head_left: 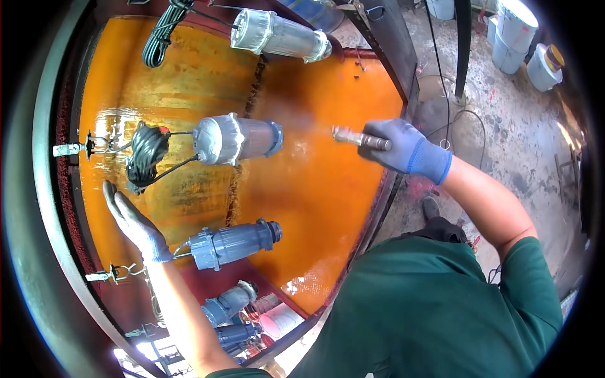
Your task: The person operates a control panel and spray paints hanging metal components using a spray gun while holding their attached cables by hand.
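Note:
My right hand [398, 148], in a blue-grey glove, grips a spray gun [353, 136] whose nozzle points left. Pale mist drifts from the nozzle toward a hanging grey pump [236, 138], silvery on its body and bluer at its right end. The gun stays apart from the pump. A coiled black cable [148, 154] hangs at the pump's left end, by a hook and chain [91, 147]. Just below that coil, my gloved left hand [140, 230] is raised with fingers stretched out, holding nothing. A blue-grey pump [234, 243] hangs right beside the left wrist.
Behind the pumps stands an orange, wet-looking panel [315, 214]. Another silvery pump [280, 34] with a black cable coil [165, 34] hangs at the top. More pumps [230, 302] and a pinkish bucket [280, 321] are below. Paint buckets [513, 38] stand on the stained floor, upper right.

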`<action>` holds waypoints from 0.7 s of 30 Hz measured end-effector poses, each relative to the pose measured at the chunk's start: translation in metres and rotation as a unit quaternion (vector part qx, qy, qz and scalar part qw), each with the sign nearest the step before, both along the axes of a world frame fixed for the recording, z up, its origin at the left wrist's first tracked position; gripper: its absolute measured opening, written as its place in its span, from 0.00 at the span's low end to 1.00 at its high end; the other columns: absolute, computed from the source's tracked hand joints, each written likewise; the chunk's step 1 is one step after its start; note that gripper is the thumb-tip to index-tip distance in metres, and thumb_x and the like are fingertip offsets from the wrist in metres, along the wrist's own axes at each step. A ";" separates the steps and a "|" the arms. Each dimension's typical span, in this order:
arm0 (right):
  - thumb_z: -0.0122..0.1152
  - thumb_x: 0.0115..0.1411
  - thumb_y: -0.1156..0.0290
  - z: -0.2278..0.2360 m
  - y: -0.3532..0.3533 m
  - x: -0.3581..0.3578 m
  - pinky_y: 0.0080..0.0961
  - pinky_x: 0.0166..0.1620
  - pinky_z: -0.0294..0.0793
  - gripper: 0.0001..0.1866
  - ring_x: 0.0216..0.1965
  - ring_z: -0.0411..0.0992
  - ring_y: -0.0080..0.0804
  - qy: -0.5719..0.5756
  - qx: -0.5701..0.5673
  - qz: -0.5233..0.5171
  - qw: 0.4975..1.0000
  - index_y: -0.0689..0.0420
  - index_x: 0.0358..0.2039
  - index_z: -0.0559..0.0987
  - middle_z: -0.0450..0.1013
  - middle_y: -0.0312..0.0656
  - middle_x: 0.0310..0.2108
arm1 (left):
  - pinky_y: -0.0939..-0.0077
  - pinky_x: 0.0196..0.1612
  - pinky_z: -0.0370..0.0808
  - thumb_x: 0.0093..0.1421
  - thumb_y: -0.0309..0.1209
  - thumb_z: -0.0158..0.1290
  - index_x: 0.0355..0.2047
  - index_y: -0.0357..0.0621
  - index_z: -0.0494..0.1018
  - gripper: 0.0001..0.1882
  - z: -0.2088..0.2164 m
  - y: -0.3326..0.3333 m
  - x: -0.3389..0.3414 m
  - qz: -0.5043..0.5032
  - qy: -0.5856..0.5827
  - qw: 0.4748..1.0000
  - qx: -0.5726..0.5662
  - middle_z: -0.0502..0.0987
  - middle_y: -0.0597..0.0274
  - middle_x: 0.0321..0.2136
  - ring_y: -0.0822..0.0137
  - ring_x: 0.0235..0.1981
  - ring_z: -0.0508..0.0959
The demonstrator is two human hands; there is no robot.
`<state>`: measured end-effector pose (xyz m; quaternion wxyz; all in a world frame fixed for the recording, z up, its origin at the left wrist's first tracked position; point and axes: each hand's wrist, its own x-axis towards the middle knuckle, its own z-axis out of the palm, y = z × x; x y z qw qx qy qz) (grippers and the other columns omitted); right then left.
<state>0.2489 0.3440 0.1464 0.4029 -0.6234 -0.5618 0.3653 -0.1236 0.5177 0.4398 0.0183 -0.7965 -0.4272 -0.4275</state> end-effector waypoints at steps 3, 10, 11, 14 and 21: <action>0.64 0.63 0.54 -0.007 -0.005 0.009 0.42 0.44 0.79 0.17 0.39 0.82 0.47 -0.049 -0.012 0.133 0.990 0.56 0.40 0.80 0.82 0.48 0.30 | 0.62 0.73 0.56 0.77 0.44 0.39 0.73 0.43 0.60 0.29 -0.004 -0.020 0.028 -0.005 -0.076 0.996 -0.040 0.60 0.52 0.73 0.57 0.72 0.61; 0.64 0.63 0.55 -0.010 -0.018 0.019 0.41 0.42 0.79 0.17 0.38 0.82 0.45 0.051 -0.041 -0.012 0.998 0.57 0.39 0.81 0.82 0.46 0.30 | 0.68 0.61 0.74 0.73 0.38 0.52 0.64 0.33 0.70 0.26 -0.015 -0.029 0.016 0.002 -0.081 0.985 -0.151 0.77 0.51 0.56 0.63 0.55 0.79; 0.64 0.63 0.55 -0.007 -0.024 0.018 0.41 0.42 0.79 0.17 0.38 0.82 0.47 0.009 -0.051 0.002 0.999 0.57 0.39 0.81 0.82 0.47 0.31 | 0.70 0.59 0.75 0.72 0.35 0.54 0.62 0.33 0.72 0.23 -0.017 -0.019 -0.005 -0.008 -0.097 0.988 -0.122 0.79 0.52 0.54 0.64 0.52 0.80; 0.64 0.63 0.54 -0.009 -0.038 0.022 0.42 0.42 0.79 0.17 0.38 0.81 0.50 0.004 -0.049 0.158 0.986 0.57 0.39 0.81 0.82 0.48 0.32 | 0.70 0.58 0.75 0.71 0.30 0.54 0.60 0.34 0.72 0.21 -0.024 -0.005 -0.033 0.018 -0.105 0.986 -0.127 0.79 0.52 0.52 0.64 0.51 0.80; 0.67 0.62 0.69 0.022 -0.054 0.028 0.32 0.36 0.77 0.09 0.30 0.81 0.35 0.182 0.122 -0.036 0.975 0.61 0.37 0.80 0.80 0.47 0.28 | 0.67 0.62 0.72 0.70 0.27 0.52 0.60 0.33 0.73 0.19 -0.035 0.009 -0.054 0.032 -0.052 0.996 -0.072 0.77 0.52 0.55 0.63 0.54 0.78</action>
